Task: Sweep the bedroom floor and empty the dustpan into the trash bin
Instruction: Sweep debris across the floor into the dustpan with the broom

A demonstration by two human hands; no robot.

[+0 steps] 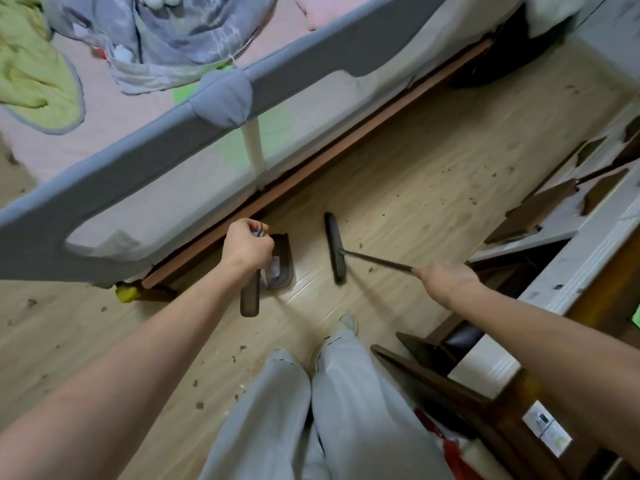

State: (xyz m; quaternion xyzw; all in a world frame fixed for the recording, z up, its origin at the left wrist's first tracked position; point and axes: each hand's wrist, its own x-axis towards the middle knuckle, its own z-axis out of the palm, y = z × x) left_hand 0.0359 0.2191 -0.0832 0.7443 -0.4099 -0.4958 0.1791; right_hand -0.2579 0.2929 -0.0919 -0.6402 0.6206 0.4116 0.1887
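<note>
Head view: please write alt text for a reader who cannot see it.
A person's right hand holds a dark broom on the wooden floor; the left hand grips the dustpan handle beside a bed. Dark debris specks dot the floor.

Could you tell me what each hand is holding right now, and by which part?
Left hand: dustpan, by its handle top. Right hand: broom, by its handle.

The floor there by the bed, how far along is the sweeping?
Little looks done: dark crumbs still dot the wooden floor, and only a pale scrap shows in the dustpan. In hand: the left hand grips the dustpan's handle beside the bed, while the right hand holds the broom just clear of it. Left: gathering the crumbs and emptying into a bin, not in view.
</note>
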